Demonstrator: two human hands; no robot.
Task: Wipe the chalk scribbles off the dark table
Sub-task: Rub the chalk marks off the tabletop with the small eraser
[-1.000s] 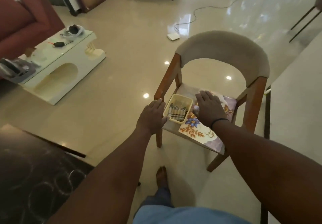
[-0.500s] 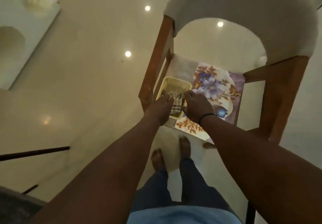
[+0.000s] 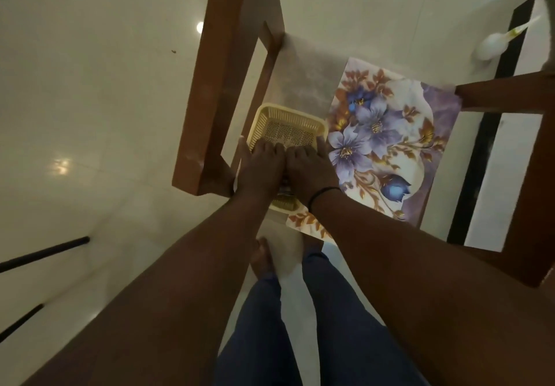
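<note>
Inside one basket (image 3: 286, 124), two hands.

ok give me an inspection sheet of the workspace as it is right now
surface: chair seat, pale, partly covered by a flowered mat
job's things: yellow basket on the seat beside the mat; a striped cloth shows under the hands, mostly hidden; the dark table is out of view
clutter: white bottle-like thing on the floor, blurred
grippers: left hand and right hand side by side inside the basket, fingers curled down onto its contents; whether they grip the cloth cannot be told
cables: nothing seen
surroundings: glossy pale floor, wooden chair frame, person's legs in blue trousers, bare foot
</note>
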